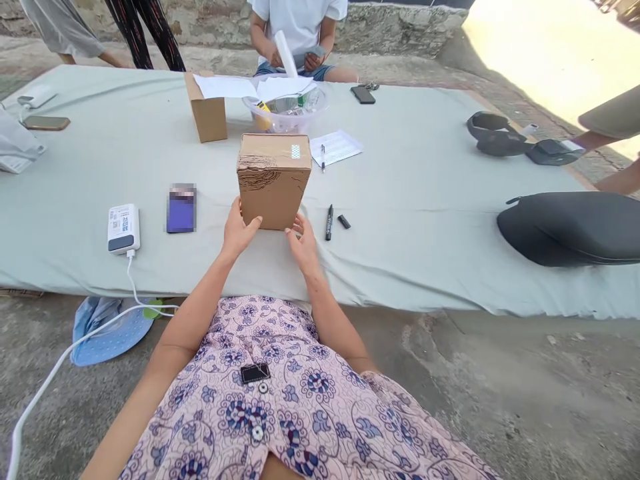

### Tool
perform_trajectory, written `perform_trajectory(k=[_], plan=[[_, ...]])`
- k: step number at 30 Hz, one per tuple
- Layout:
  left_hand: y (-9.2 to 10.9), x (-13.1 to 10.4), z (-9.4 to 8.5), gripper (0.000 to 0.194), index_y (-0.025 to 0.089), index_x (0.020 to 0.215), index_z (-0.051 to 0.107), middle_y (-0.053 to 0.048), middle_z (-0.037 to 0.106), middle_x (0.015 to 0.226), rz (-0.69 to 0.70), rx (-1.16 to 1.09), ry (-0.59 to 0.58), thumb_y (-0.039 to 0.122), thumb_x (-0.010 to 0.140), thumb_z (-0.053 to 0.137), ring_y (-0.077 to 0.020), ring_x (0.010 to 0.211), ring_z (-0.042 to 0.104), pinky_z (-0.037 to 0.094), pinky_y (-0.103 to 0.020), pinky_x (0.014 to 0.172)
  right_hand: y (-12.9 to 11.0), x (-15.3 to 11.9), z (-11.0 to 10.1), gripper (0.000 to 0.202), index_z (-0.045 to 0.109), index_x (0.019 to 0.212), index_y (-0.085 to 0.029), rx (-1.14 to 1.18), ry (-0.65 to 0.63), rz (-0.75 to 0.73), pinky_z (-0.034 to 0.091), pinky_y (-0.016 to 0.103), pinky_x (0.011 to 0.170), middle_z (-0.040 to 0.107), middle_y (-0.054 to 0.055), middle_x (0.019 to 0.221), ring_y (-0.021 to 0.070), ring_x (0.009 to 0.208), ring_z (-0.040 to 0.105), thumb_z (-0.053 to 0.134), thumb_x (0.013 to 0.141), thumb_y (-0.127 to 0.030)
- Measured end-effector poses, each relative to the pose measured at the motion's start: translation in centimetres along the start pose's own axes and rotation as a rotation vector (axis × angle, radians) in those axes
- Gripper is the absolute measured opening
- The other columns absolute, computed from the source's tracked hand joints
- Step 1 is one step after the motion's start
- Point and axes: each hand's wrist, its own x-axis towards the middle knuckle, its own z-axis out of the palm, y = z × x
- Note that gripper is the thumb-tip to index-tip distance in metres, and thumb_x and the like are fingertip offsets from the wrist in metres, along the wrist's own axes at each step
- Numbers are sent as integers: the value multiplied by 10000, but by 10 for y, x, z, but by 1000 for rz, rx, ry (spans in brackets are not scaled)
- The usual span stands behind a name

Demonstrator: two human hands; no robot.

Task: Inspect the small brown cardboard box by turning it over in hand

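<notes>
A brown cardboard box (274, 193) stands upright on the pale green cloth, with dark scribbled lines on its upper left part and a small patterned sticker on top. My left hand (239, 230) grips its lower left side, thumb across the front face. On the lower right side rests my right hand (303, 245), its thumb at the front edge and fingers along the side. To the right of the box lie an uncapped black marker (329, 223) and its cap (344, 221). Behind it are a white sheet (345, 147) and a pen (323, 159).
Farther back stand another cardboard box (210, 120) and a plastic basket (315, 110). A power bank (123, 229) and a phone (181, 217) lie left, a black bag (570, 229) right. A person in white sits across the table (410, 180); other people stand nearby.
</notes>
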Motion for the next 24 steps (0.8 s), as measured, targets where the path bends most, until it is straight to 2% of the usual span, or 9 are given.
perform_trajectory(k=[6,9,12,14,16,18,19,22,24], plan=[[18,-23,19,669,244,1332,483,-97,677,1286,-185,-335,-117,335,737,775,-258,1186,656,534,-401,994,-35,-2,-34,457,571,1330,-236,-415,261,-392,425,523,1134,650,123,1291,264,1237,577,568,889,-356],[17,-36,33,647,253,1262,501,-74,697,1227,-315,-523,-206,349,700,806,-248,1203,652,531,-391,984,-48,8,-44,390,601,1277,-236,-521,309,-479,387,534,1161,643,124,1297,275,1287,557,550,904,-337],[12,-45,39,561,223,1133,546,-71,717,1122,-503,-620,-289,357,671,837,-218,1075,700,530,-385,956,-52,18,-36,311,631,1190,-232,-573,276,-500,374,534,1169,652,121,1271,272,1291,553,532,907,-311],[11,-49,40,476,190,1055,594,-85,733,1038,-607,-580,-384,369,686,835,-197,957,718,531,-379,923,-51,20,-22,273,646,1139,-222,-598,224,-499,380,525,1165,653,125,1267,270,1288,545,530,902,-290],[13,-53,38,373,165,1021,651,-99,744,1016,-620,-465,-492,368,741,791,-186,899,717,532,-366,883,-50,18,-9,270,654,1132,-214,-628,194,-487,393,521,1151,640,133,1296,275,1297,525,536,896,-272],[17,-58,35,268,160,997,691,-97,752,1032,-495,-324,-490,338,800,725,-184,904,715,534,-354,873,-49,14,0,289,657,1153,-216,-655,204,-469,402,528,1135,622,136,1328,284,1302,506,539,892,-255],[21,-61,32,224,162,976,698,-91,755,1027,-391,-254,-430,325,821,694,-186,912,714,538,-352,879,-49,12,2,298,660,1162,-221,-665,215,-463,404,534,1129,619,135,1332,288,1298,502,539,892,-247],[32,-60,16,210,187,1022,686,-81,750,1040,15,-42,-76,334,885,624,-195,966,706,543,-362,938,-47,8,3,317,661,1182,-244,-684,233,-466,397,547,1129,614,120,1326,290,1284,498,534,892,-235],[39,-49,3,311,206,1169,645,-101,717,1169,251,105,195,392,926,592,-221,1112,670,511,-398,1037,-45,7,1,327,652,1193,-250,-690,239,-486,391,547,1137,604,117,1327,287,1284,493,529,890,-231]])
